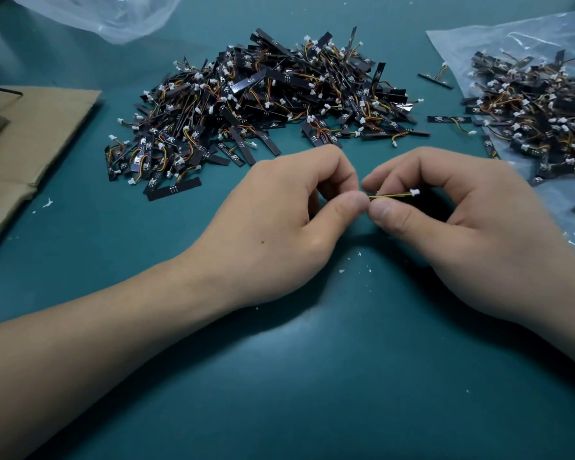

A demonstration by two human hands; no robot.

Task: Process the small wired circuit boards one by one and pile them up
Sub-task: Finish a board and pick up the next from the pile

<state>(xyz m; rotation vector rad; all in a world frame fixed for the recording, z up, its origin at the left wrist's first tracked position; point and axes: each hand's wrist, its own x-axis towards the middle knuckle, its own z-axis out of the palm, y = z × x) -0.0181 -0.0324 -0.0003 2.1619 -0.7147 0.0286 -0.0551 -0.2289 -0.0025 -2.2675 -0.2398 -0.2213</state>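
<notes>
My left hand (296,207) and my right hand (445,207) meet thumb to thumb over the green mat, both pinching one small wired circuit board. Only its yellow and dark wires (390,195) and white plug (414,192) show between my right fingers; the board itself is hidden by my fingers. A big heap of black strip boards with coloured wires (263,104) lies just beyond my hands. A second heap of the same boards (538,117) lies on a clear plastic bag at the right.
The clear plastic bag (498,38) covers the right side. Another clear bag (107,14) lies at the top left. Flattened brown cardboard (37,127) sits at the left edge. A few stray boards (448,119) lie between the heaps. White crumbs dot the green mat (312,376).
</notes>
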